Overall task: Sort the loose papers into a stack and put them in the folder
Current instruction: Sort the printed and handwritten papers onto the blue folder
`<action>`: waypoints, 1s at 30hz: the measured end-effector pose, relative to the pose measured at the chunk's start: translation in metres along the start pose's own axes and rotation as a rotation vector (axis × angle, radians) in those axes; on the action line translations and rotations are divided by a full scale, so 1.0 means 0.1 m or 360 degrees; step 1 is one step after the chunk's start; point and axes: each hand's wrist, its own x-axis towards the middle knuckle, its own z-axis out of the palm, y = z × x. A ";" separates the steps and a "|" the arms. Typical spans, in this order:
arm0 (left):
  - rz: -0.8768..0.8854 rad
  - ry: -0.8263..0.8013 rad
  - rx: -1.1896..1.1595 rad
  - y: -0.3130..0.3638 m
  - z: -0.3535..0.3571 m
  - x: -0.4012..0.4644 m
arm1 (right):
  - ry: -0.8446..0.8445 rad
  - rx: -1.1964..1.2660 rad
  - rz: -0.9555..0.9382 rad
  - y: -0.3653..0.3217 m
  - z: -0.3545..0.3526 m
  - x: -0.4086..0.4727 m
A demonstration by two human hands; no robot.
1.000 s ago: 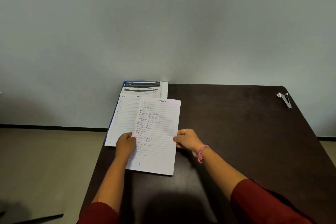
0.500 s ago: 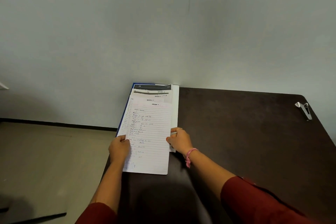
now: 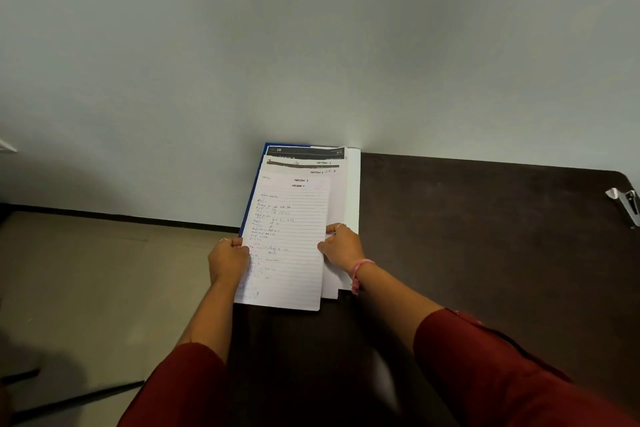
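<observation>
Under both hands lies the dark brown surface (image 3: 485, 253), which reaches far to the right of the fingers and ends at a pale wall (image 3: 311, 45) beyond them. To the left of the left hand, lower down, the beige floor (image 3: 86, 270) is visible.

Just beyond the fingers, at the far left corner of the surface, the blue folder (image 3: 250, 208) lies flat; only its blue edge shows at the left side and its white inner side at the right. On the folder rests the stack of papers (image 3: 304, 166), with their printed and handwritten headings stepped one behind another. On top of this stack lies the lined sheet (image 3: 291, 253) with handwriting; its near edge sticks out past the stack, toward the person.

The left hand (image 3: 228, 262) holds the left edge of the lined sheet, its fingers curled around the edge. The right hand (image 3: 341, 246) holds the right edge of the same sheet, thumb on top and fingers curled at the edge; whether it also grips the sheets below, I cannot tell. Both forearms come from dark red sleeves (image 3: 502, 374). On the right wrist sits a pink bracelet (image 3: 360, 270).

Far to the right of the right-hand fingers, near the edge of the surface, lies a metal stapler (image 3: 628, 204).
</observation>
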 end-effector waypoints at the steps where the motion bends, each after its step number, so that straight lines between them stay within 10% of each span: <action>1: -0.0009 -0.0001 0.0004 -0.03 0.00 0.03 | -0.0025 -0.0016 0.0007 0.01 0.02 0.01; 30: -0.0257 -0.0153 -0.0016 -0.13 0.10 0.50 | 0.0433 0.0594 0.0365 0.22 -0.08 0.40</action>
